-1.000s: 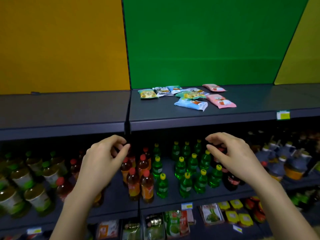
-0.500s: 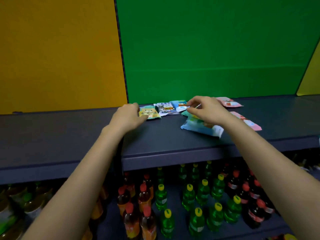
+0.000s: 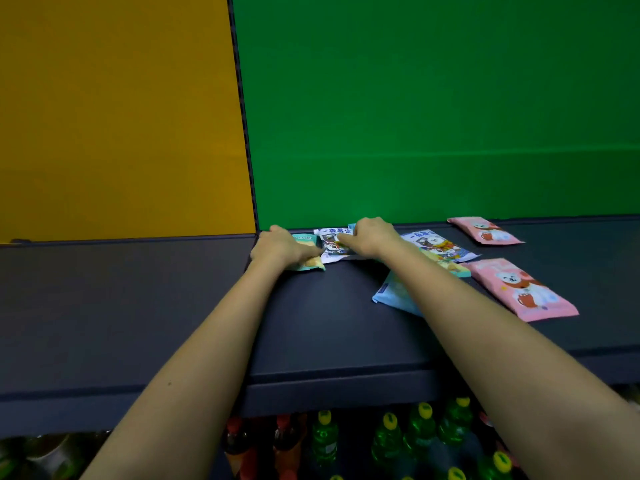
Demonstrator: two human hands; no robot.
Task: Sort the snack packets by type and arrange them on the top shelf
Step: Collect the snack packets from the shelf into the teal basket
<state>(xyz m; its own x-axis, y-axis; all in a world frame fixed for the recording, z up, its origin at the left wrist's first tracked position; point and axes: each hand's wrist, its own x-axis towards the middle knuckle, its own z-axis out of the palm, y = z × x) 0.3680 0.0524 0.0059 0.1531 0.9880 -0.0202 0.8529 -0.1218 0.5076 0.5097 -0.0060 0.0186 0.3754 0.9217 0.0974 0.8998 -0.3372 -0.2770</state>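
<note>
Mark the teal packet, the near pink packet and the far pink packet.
teal packet (image 3: 313, 264): head view, its near right corner.
near pink packet (image 3: 523, 289): head view, middle of its front.
far pink packet (image 3: 485, 231): head view, middle of its front.

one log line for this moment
left hand: on teal packet | right hand: on white packet | grips: unclear | pink packets: lying free, right

Your left hand (image 3: 282, 245) gripped a teal packet (image 3: 313, 265) on the top shelf (image 3: 329, 327). Your right hand (image 3: 372, 237) rested on the white packet (image 3: 331, 250) just beside it. A near pink packet (image 3: 523, 289) and a far pink packet (image 3: 485, 231) lay farther right.
</note>
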